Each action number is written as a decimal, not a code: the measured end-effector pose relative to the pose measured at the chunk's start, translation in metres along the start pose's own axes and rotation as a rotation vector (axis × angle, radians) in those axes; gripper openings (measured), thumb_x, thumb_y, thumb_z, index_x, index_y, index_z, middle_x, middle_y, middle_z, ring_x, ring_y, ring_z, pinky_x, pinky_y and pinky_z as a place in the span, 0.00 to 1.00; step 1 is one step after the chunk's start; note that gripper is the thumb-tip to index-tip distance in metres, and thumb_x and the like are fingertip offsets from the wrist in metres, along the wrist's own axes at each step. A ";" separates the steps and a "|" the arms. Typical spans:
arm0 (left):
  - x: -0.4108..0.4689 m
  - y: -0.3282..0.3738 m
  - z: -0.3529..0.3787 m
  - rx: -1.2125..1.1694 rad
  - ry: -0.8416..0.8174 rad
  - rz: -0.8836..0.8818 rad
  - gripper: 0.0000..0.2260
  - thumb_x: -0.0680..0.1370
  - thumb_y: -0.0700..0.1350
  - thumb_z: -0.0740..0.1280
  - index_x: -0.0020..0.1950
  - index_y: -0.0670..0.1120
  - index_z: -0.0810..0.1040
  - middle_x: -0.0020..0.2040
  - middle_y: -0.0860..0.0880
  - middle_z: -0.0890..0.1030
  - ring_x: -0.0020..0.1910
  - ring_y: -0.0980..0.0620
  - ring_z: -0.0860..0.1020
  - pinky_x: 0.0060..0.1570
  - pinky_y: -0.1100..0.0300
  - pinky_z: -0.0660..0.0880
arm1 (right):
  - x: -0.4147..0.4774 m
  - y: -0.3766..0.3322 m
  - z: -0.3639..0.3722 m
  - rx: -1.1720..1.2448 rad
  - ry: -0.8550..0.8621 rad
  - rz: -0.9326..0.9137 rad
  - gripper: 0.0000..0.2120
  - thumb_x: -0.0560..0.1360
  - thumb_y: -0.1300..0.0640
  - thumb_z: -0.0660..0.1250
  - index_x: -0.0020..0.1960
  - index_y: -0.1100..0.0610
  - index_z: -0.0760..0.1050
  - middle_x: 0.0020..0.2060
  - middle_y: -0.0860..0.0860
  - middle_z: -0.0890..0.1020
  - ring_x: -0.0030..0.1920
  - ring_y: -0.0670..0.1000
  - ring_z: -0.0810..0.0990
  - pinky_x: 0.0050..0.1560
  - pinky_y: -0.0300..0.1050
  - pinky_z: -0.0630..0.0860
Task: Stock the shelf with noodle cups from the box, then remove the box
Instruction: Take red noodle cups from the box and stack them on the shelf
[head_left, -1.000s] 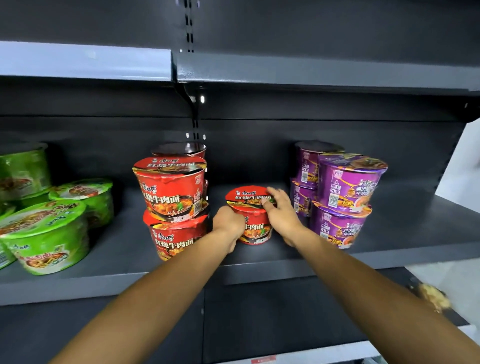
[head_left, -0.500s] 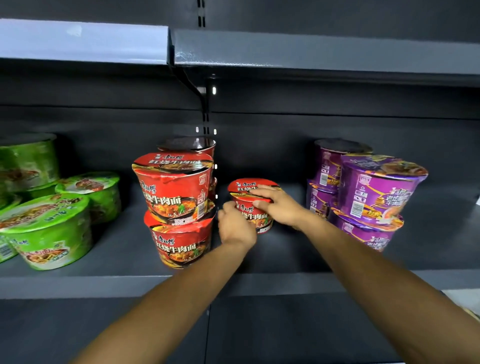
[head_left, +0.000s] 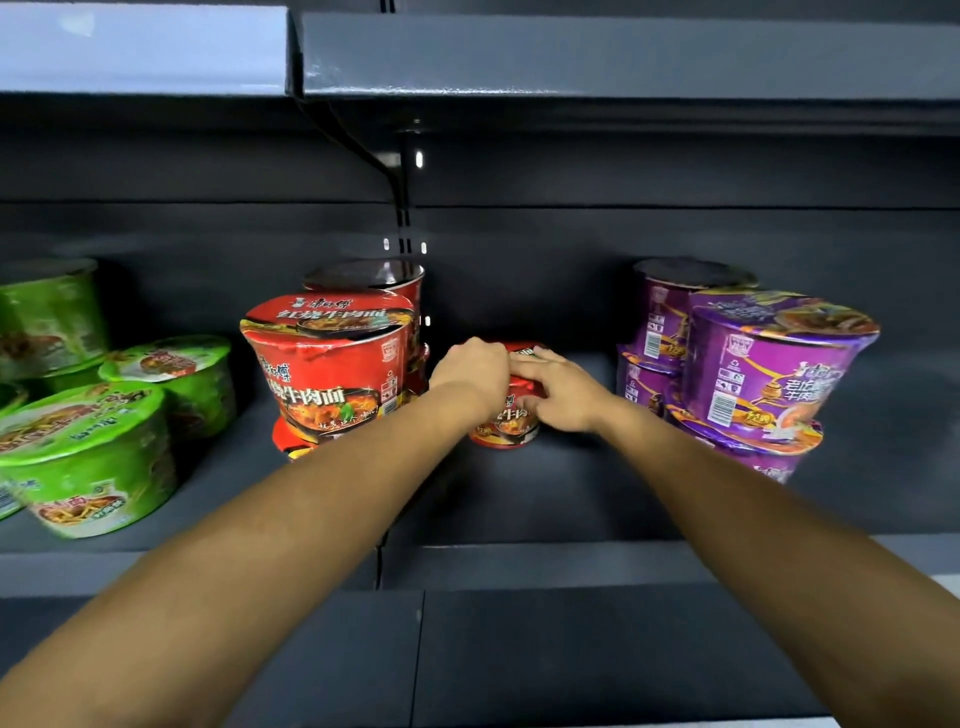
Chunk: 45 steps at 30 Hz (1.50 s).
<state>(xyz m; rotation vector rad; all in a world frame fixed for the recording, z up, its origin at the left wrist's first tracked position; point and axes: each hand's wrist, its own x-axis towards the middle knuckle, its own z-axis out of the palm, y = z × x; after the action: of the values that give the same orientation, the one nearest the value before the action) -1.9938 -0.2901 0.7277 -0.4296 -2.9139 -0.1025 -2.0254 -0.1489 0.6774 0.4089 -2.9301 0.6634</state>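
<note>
A small red noodle cup (head_left: 506, 423) stands deep on the dark grey shelf (head_left: 545, 499), between the red stack and the purple stacks. My left hand (head_left: 470, 371) grips its left side and rim. My right hand (head_left: 561, 395) holds its right side, fingers laid over the lid. Both hands cover most of the cup, so only its lower front shows. To its left stands a stack of larger red noodle cups (head_left: 332, 364), two high in front with another behind. The box is not in view.
Purple noodle cups (head_left: 763, 374) are stacked at the right. Green noodle cups (head_left: 88, 457) sit at the left. The upper shelf's edge (head_left: 571, 57) hangs overhead. A bracket upright (head_left: 402, 208) runs down the back wall. Bare shelf lies in front of the held cup.
Both hands have pushed the small red cup further back on the shelf. The view has moved closer and a little lower.
</note>
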 end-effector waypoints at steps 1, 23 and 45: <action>0.001 0.000 0.000 -0.034 -0.004 -0.016 0.13 0.76 0.34 0.63 0.61 0.38 0.76 0.59 0.38 0.77 0.59 0.38 0.76 0.54 0.52 0.75 | 0.001 0.000 0.000 -0.003 0.018 -0.012 0.28 0.77 0.60 0.64 0.74 0.47 0.61 0.74 0.47 0.62 0.77 0.53 0.50 0.74 0.45 0.46; 0.033 -0.013 0.003 -0.178 -0.107 -0.167 0.13 0.77 0.37 0.66 0.60 0.37 0.76 0.60 0.39 0.78 0.58 0.41 0.78 0.51 0.56 0.76 | 0.023 -0.007 0.008 0.015 0.064 -0.075 0.24 0.77 0.60 0.64 0.72 0.51 0.66 0.73 0.49 0.66 0.75 0.53 0.56 0.73 0.42 0.49; 0.041 -0.028 0.011 -0.159 -0.138 -0.142 0.12 0.77 0.38 0.64 0.59 0.40 0.79 0.58 0.40 0.79 0.57 0.42 0.78 0.50 0.56 0.76 | 0.018 0.001 0.002 0.043 0.117 0.005 0.21 0.78 0.64 0.63 0.70 0.54 0.69 0.71 0.52 0.69 0.74 0.51 0.61 0.73 0.41 0.52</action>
<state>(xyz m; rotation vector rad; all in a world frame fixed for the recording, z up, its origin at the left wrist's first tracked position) -2.0427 -0.3048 0.7239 -0.2617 -3.0825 -0.3400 -2.0433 -0.1529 0.6785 0.3538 -2.8117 0.7267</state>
